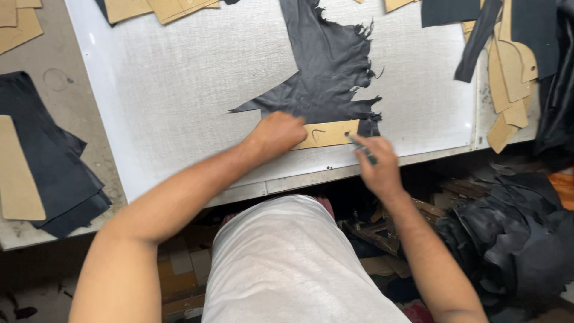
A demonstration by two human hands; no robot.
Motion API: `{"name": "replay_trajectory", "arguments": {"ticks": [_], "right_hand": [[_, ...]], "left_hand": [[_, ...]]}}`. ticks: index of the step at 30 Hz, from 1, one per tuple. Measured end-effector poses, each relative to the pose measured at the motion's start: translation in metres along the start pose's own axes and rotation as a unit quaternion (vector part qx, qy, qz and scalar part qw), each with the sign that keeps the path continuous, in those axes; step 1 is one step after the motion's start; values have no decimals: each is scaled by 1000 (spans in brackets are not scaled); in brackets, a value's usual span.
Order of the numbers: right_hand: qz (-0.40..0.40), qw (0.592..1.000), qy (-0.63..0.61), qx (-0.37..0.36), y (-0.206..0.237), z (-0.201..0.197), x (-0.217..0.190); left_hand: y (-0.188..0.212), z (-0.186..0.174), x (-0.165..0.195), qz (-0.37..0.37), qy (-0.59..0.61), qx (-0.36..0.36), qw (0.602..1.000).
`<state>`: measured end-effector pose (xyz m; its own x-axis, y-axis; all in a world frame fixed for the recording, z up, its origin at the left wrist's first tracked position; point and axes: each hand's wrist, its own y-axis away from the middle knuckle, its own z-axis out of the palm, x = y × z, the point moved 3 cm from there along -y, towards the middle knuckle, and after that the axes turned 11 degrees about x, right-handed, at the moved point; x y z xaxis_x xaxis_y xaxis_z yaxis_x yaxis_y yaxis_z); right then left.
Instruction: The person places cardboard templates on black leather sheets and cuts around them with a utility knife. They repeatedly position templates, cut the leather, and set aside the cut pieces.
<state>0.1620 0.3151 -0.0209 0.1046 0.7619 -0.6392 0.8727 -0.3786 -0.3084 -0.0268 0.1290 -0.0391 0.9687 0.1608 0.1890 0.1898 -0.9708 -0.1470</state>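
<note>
1. White worktop (179, 90) with a woven, textured cutting mat fills the upper middle of the frame; a grey concrete-looking ledge (66, 101) sits at far left.
2. Clutter around: tan cardboard templates (161, 9) at top left, more tan template shapes (511, 78) stacked at upper right with dark strips (478, 42) draped over them. Folded black sheets (48, 161) with a tan board (15, 173) on top lie at left. A heap of black offcuts (514, 239) is at lower right, below the worktop edge.
3. Ragged black leather piece (329, 72) lies flat at centre top, frayed on its right edge, nothing covering it but the template.
4. Small tan rectangular template (329, 133) sits on the leather's lower edge, near the worktop's front rim.
5. Left hand (276, 134) is closed down, knuckles up, pressing the template's left end.
6. Right hand (376, 161) pinches a thin dark tool (360, 148), tip touching the template's right end; tool blurred, kind unclear.
7. No labels or packages readable.
</note>
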Motion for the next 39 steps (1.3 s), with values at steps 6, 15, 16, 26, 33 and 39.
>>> {"name": "replay_trajectory", "arguments": {"ticks": [6, 15, 16, 26, 33, 39], "right_hand": [[-17, 998, -30, -52, 4, 119, -100], [1, 993, 104, -60, 2, 150, -119], [-9, 993, 101, -56, 12, 141, -119], [281, 942, -140, 117, 47, 26, -5], [140, 977, 33, 156, 3, 24, 33], [140, 967, 149, 154, 19, 34, 7]], "left_hand": [[-70, -1, 0, 180, -109, -182, 961], [-89, 18, 2, 137, -132, -292, 937], [-90, 20, 2, 141, -133, -283, 939], [-91, 13, 18, 139, -143, -265, 943], [-96, 13, 40, 114, -168, -277, 939], [-95, 21, 49, 82, -213, -282, 932]]}}
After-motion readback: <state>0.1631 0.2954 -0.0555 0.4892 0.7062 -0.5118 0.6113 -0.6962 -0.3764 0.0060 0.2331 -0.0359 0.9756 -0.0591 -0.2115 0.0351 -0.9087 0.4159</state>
